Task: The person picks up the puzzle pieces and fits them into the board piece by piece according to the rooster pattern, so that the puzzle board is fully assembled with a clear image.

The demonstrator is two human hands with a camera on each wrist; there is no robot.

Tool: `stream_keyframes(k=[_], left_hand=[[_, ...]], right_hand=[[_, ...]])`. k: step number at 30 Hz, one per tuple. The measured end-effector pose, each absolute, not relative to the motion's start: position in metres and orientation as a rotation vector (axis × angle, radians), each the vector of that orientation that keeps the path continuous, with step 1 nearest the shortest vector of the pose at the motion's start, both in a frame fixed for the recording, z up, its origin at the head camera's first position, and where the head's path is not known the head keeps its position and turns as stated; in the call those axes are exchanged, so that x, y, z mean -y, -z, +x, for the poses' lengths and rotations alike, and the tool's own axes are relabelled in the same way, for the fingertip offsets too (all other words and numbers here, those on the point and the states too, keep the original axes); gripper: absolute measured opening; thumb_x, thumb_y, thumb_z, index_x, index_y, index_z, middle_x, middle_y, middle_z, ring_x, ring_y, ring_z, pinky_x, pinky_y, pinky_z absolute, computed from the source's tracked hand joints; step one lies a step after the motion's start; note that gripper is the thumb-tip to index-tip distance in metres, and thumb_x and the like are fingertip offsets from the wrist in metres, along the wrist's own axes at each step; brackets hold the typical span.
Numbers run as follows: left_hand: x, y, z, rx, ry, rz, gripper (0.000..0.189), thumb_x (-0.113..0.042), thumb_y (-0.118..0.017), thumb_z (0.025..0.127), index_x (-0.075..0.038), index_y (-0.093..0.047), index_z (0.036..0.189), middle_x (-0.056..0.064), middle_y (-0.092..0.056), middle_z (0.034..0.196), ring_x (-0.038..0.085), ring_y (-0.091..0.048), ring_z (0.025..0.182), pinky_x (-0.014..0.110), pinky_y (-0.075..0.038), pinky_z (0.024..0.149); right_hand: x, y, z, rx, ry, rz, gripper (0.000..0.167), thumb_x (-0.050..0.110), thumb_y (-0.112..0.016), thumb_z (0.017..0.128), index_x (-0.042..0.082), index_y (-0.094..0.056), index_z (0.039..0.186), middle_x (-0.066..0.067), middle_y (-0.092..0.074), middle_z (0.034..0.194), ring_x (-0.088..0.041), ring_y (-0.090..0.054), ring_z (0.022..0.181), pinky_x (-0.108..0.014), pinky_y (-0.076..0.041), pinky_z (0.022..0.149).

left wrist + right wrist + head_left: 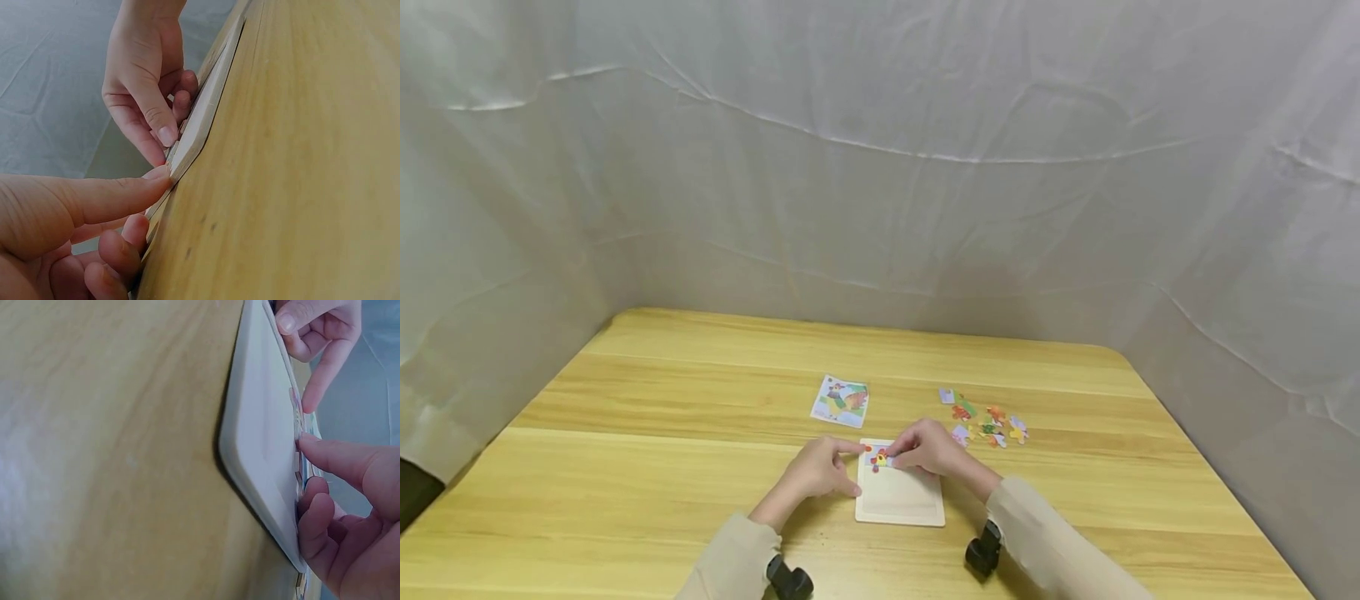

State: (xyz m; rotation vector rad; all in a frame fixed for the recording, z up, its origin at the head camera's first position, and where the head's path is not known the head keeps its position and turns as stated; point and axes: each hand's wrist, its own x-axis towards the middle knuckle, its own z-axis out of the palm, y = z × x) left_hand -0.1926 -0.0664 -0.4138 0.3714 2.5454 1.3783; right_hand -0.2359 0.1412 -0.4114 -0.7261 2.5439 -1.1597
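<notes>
A pale wooden puzzle tray (901,502) lies on the table between the two hands. Puzzle pieces with a colourful bird's head (880,458) sit along its far left part. My left hand (820,468) is at the tray's left side, index finger stretched to the far left corner and thumb at the left edge. With thumb and forefinger close together, my right hand (928,448) pinches a puzzle piece inside the far edge, mostly hidden by the fingers. In the right wrist view, the right thumb (334,453) lies over the tray's rim.
Several loose puzzle pieces (992,427) are scattered beyond the right hand. A picture card (841,402) showing a bird lies behind the tray to the left. The wooden table (662,483) ends at a pale fabric backdrop (880,217).
</notes>
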Motion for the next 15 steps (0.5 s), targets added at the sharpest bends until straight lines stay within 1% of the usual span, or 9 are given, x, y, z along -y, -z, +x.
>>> stream_keyframes(k=[4, 15], left_hand=[[0.0664, 0.4129, -0.1917, -2.541, -1.383, 0.366, 0.053, 0.000, -0.077, 0.062, -0.001, -0.061, 0.112, -0.002, -0.044, 0.049, 0.006, -0.032, 0.038, 0.017, -0.027, 0.036], [0.0657, 0.4137, -0.1926, -2.542, -1.383, 0.363, 0.053, 0.001, -0.076, 0.061, -0.001, -0.061, 0.112, -0.002, -0.044, 0.049, 0.006, -0.032, 0.038, 0.017, -0.027, 0.036]], right_hand=[[-0.1425, 0.4086, -0.2347, -2.535, 1.175, -0.693, 0.010, 0.002, -0.068, 0.075, 0.000, -0.070, 0.085, -0.002, -0.057, 0.057, -0.004, -0.033, 0.035, -0.017, -0.031, 0.035], [-0.1445, 0.4105, -0.2362, -2.551, 1.150, -0.665, 0.011, 0.001, -0.069, 0.075, 0.001, -0.070, 0.085, -0.001, -0.050, 0.051, -0.005, -0.035, 0.034, -0.018, -0.032, 0.034]])
